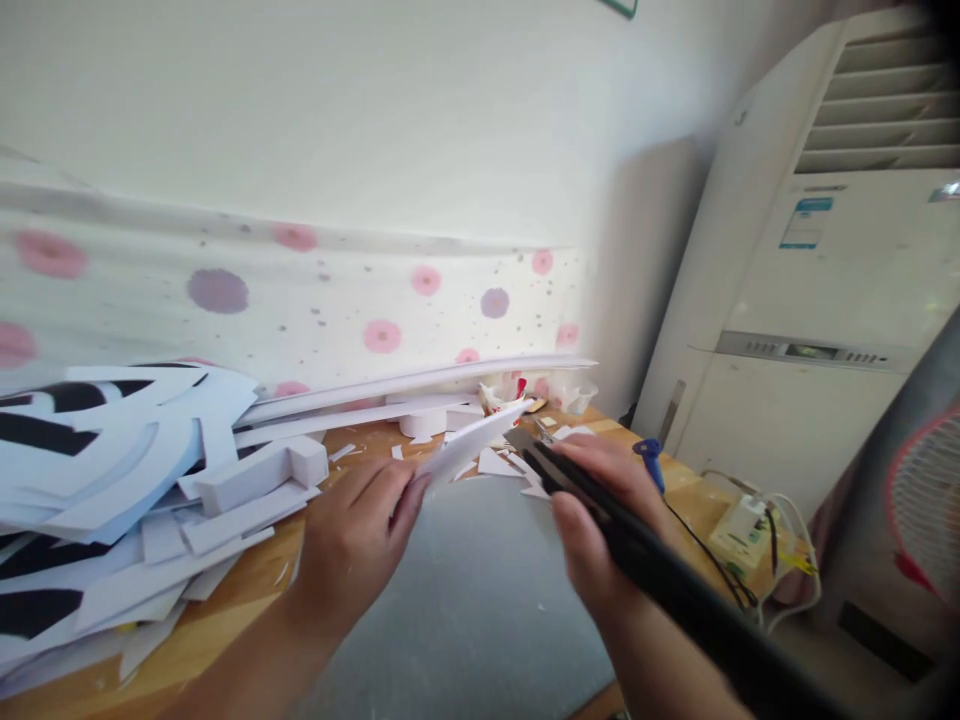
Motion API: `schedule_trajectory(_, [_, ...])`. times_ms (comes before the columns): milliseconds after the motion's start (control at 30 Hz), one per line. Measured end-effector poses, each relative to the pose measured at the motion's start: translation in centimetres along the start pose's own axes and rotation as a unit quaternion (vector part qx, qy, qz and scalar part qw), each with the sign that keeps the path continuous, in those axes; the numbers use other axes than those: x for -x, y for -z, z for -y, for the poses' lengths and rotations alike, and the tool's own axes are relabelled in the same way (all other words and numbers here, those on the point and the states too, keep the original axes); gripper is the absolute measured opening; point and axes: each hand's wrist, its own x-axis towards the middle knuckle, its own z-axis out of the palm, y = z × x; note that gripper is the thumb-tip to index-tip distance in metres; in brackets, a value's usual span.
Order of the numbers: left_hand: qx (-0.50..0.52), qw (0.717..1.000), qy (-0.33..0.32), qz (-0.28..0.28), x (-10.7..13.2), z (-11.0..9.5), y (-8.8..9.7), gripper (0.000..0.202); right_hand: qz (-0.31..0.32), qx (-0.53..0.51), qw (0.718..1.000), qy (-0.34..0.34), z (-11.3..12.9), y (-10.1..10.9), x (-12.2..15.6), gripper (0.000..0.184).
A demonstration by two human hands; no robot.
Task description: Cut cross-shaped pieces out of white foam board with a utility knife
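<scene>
Left hand (pixel 360 530) pinches a white board strip (pixel 474 441) just to six o'clock of centre, over the grey mat (pixel 465 590); the right hand (pixel 600 565) grips a black-handled cutter (pixel 656 555) at the strip's four o'clock. White pieces (pixel 146 455) heap at eight o'clock on the desk (pixel 251 600).

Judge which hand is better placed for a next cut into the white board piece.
Probably the right hand: it grips the black-handled knife, blade toward the white board piece, which the left hand holds.
</scene>
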Motion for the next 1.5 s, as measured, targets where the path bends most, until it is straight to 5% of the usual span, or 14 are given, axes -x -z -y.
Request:
schedule_trajectory(67, [-0.024, 0.999, -0.019, -0.031, -0.2, 0.0, 0.5, 0.015, 0.001, -0.038, 0.999, -0.027, -0.3, 0.7, -0.3, 0.014])
schedule_trajectory(133, [-0.034, 0.997, -0.042, -0.047, -0.4, -0.2, 0.9, 0.024, 0.072, -0.060, 0.991, -0.098, -0.2, 0.9, -0.3, 0.012])
schedule_trajectory(233, [-0.040, 0.995, -0.086, -0.040, -0.6, -0.9, 1.0, 0.035, 0.227, -0.122, 0.942, -0.217, 0.7, 0.0, 0.5, 0.033])
schedule_trajectory(300, [-0.041, 0.993, -0.108, -0.032, -0.5, -1.7, 0.9, 0.035, 0.270, -0.200, 0.908, -0.250, 1.5, -1.2, 1.3, 0.042])
schedule_trajectory(500, [-0.023, 0.991, -0.097, 0.094, 0.8, -4.2, 1.2, 0.038, 0.065, -0.230, 0.893, -0.381, 1.0, -4.0, 3.9, 0.020])
schedule_trajectory(600, [0.008, 0.982, -0.089, 0.169, 1.6, -3.8, 1.7, 0.044, -0.035, -0.248, 0.843, -0.476, -0.6, -4.4, 4.5, 0.021])
schedule_trajectory(667, [0.019, 0.986, -0.025, 0.166, 1.7, -2.4, 2.0, 0.046, -0.083, -0.260, 0.815, -0.511, -1.5, -4.5, 4.4, 0.025])
schedule_trajectory(733, [0.053, 0.981, 0.117, 0.145, 1.3, -0.5, 2.2, 0.057, -0.103, -0.264, 0.804, -0.523, -1.9, -4.4, 3.9, 0.028])
schedule_trajectory(800, [0.179, 0.926, 0.293, 0.158, 0.6, 1.3, 2.3, 0.083, -0.099, -0.274, 0.795, -0.533, -1.9, -4.4, 3.2, 0.029])
schedule_trajectory(867, [0.366, 0.802, 0.418, 0.219, -0.3, 2.4, 2.4, 0.093, -0.084, -0.289, 0.781, -0.547, -1.6, -4.4, 2.6, 0.030])
schedule_trajectory(933, [0.503, 0.686, 0.466, 0.243, -0.9, 2.8, 2.3, 0.087, -0.058, -0.310, 0.765, -0.562, -1.3, -4.4, 2.1, 0.031])
schedule_trajectory(1000, [0.570, 0.629, 0.479, 0.224, -1.1, 2.7, 2.1, 0.077, -0.030, -0.331, 0.747, -0.575, -1.3, -4.5, 1.8, 0.031])
schedule_trajectory(1233, [0.615, 0.600, 0.486, 0.158, -1.2, 3.5, 1.2, 0.065, 0.035, -0.383, 0.729, -0.566, -3.3, -6.2, 0.5, 0.028])
schedule_trajectory(1500, [0.625, 0.622, 0.461, 0.102, -1.9, 5.2, 1.4, 0.060, 0.089, -0.442, 0.738, -0.502, -5.3, -10.5, -1.7, 0.029])
